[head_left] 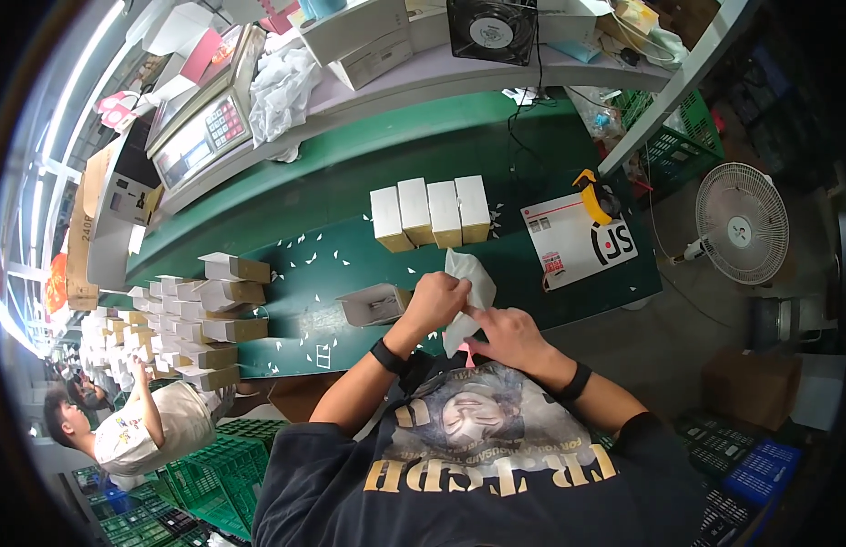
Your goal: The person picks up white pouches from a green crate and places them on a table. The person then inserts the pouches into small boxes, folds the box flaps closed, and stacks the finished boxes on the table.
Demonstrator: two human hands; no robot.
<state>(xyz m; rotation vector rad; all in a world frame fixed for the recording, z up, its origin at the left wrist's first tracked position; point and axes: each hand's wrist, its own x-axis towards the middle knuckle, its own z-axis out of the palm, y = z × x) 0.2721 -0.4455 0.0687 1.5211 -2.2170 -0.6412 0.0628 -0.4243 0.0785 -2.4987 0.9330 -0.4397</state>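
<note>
In front of my chest I hold a white carton (477, 281), tilted, with its flap edges near my fingers. My left hand (439, 303) is closed on its left side, fingertips pinching the edge. Lower down, my right hand (511, 338) grips the near edge, its fingers bent. A bit of pink shows below the carton, partly hidden by my right hand. Just left of my left hand lies an open white box (357, 308) with something pale inside that I cannot make out. Beyond the carton, several closed white boxes (429, 208) stand in a row.
Many open boxes (224, 296) crowd the left of the green table (304, 264), which is strewn with white scraps. At right lie a flat white package (569, 246) and a yellow tape dispenser (598, 196). A fan (742, 223) stands beyond; another person (154, 424) works at left.
</note>
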